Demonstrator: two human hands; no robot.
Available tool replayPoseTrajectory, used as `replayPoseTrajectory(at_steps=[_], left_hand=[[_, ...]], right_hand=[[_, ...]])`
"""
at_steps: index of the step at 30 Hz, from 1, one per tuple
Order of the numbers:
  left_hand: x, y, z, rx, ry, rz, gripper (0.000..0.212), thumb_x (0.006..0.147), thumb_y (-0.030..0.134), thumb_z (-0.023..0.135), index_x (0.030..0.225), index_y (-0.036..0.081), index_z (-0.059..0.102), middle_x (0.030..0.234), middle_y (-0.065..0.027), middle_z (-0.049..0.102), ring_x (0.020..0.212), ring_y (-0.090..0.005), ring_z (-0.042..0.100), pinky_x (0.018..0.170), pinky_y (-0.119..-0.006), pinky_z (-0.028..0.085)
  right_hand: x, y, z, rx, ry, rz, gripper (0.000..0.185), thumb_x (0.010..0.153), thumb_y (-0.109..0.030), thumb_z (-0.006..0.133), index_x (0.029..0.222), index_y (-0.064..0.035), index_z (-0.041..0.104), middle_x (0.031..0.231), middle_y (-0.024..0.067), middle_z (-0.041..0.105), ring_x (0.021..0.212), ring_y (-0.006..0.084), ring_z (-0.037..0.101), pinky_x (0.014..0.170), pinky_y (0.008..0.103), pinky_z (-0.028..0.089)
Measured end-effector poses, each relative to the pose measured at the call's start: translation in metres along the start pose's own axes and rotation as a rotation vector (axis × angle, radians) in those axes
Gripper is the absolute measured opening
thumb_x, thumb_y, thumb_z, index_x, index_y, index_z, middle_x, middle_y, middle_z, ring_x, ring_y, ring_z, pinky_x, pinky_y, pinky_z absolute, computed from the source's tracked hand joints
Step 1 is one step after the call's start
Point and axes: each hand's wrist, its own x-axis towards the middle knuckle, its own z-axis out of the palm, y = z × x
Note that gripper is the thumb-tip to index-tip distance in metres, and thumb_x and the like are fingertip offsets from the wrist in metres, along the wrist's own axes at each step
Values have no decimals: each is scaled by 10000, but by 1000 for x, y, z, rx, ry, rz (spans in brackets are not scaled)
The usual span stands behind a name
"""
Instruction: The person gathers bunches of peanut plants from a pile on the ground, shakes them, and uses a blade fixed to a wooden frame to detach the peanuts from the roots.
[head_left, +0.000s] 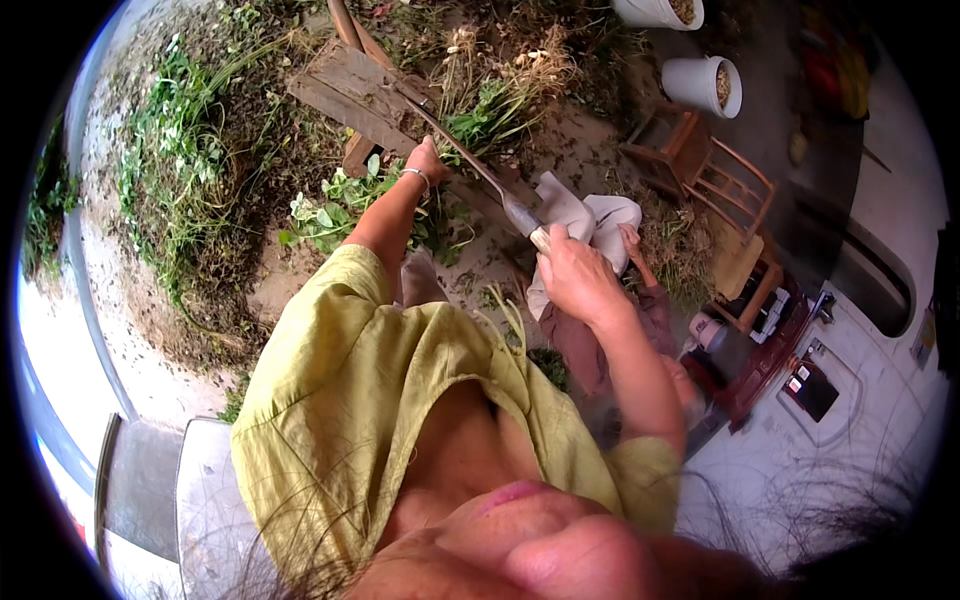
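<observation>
My right hand (576, 271) is closed around the pale handle end (540, 239) of a long lever-type chopping knife (472, 159). Its metal blade runs diagonally up to a worn wooden bed (352, 97). My left hand (427, 163), a bracelet at its wrist, grips leafy green plants (330, 214) beside the bed; their leaves spill out below the hand. Across the blade lie green stems (487, 116) and a heap of uprooted peanut plants (551, 60) with pale pods and roots. The fingers of my left hand are partly hidden.
A co-worker in light trousers (574, 210) sits close on the right, one hand (630, 240) at the knee. Beyond stand a wooden chair (686, 154), a white bucket of peanuts (694, 82) and another bucket (652, 11). Piled green plants (180, 157) cover the left ground.
</observation>
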Motion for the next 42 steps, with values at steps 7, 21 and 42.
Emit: replayPoseTrajectory(at_steps=[7, 21, 42], left_hand=[[5, -4, 5, -80, 78, -1, 525, 590, 202, 732, 963, -19, 436, 956, -255, 574, 951, -370, 557, 802, -413, 463], [7, -5, 28, -92, 135, -30, 568, 609, 128, 704, 1051, -6, 374, 899, -274, 572, 896, -419, 551, 779, -443, 452], [-17, 7, -7, 176, -20, 6, 829, 510, 259, 797, 1169, -62, 410, 997, -252, 579, 978, -349, 558, 827, -371, 465]], right_hand=[[33, -78, -79, -153, -5, -191, 139, 764, 18, 441, 893, 62, 411, 776, 286, 592, 779, 407, 609, 675, 464, 498], [26, 92, 98, 84, -3, 151, 294, 761, -122, 580, 976, -41, 395, 740, 242, 591, 734, 443, 572, 653, 522, 436], [114, 205, 201, 220, 120, 68, 279, 765, -152, 593, 994, -66, 459, 828, 230, 601, 820, 416, 573, 693, 497, 451]])
